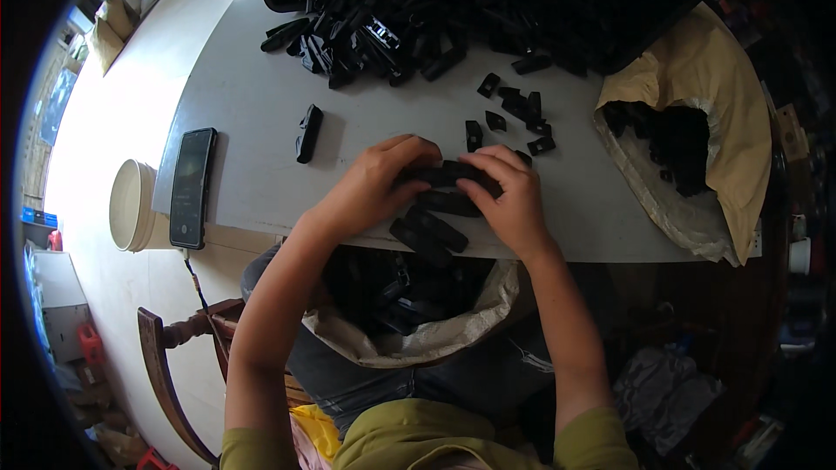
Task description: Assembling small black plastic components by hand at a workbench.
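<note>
Above the table's front edge, my left hand (383,181) and my right hand (512,200) pinch the two ends of a long black plastic part (449,172). Fingers cover much of it, so its details are hidden. Just below lie a few similar black plastic pieces (428,233), close to the edge. Beyond my right hand, several small black clips (522,109) are scattered on the grey tabletop (252,104). One more elongated black piece (307,134) rests alone, left of my hands.
A big heap of black parts (374,43) spreads across the back. At right, an open paper sack (731,139) holds small black pieces. Another open sack (409,357) with black parts sits on my lap. A phone (192,187) lies left, near a bucket (131,204) and a wooden chair (161,365).
</note>
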